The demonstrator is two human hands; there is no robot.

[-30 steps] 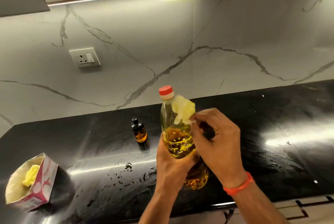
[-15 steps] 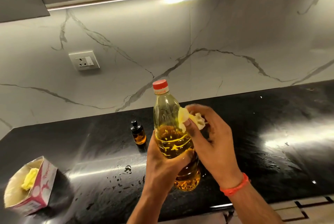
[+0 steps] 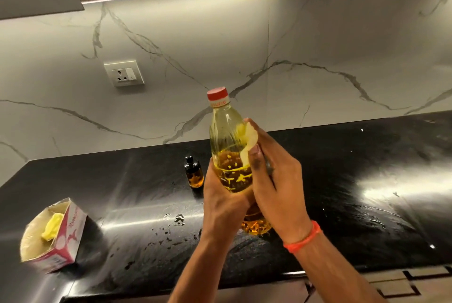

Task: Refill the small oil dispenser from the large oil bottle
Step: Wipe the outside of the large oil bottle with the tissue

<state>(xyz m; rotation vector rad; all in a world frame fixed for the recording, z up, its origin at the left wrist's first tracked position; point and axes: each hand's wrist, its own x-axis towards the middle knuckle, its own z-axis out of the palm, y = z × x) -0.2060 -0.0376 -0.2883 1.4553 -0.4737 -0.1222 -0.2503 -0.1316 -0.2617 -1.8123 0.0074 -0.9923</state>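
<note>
The large oil bottle (image 3: 226, 136) is clear plastic with a red cap, about half full of yellow oil, held upright above the black counter. My left hand (image 3: 221, 201) grips its lower body. My right hand (image 3: 271, 180) presses a pale yellow tissue (image 3: 249, 140) against the bottle's right side, pinching it with thumb and fingers. The small oil dispenser (image 3: 193, 173), a dark amber bottle with a black cap on, stands on the counter just left of my left hand, partly filled with oil.
An open pink-and-white carton (image 3: 55, 233) with yellow tissue inside sits at the counter's (image 3: 342, 180) front left. Drops of liquid (image 3: 176, 219) lie on the counter near my hands. A wall socket (image 3: 123, 73) is on the marble backsplash.
The tissue in my right hand slid down and then back up along the bottle's right shoulder. The bottle stayed upright in my left hand; the dispenser did not move.
</note>
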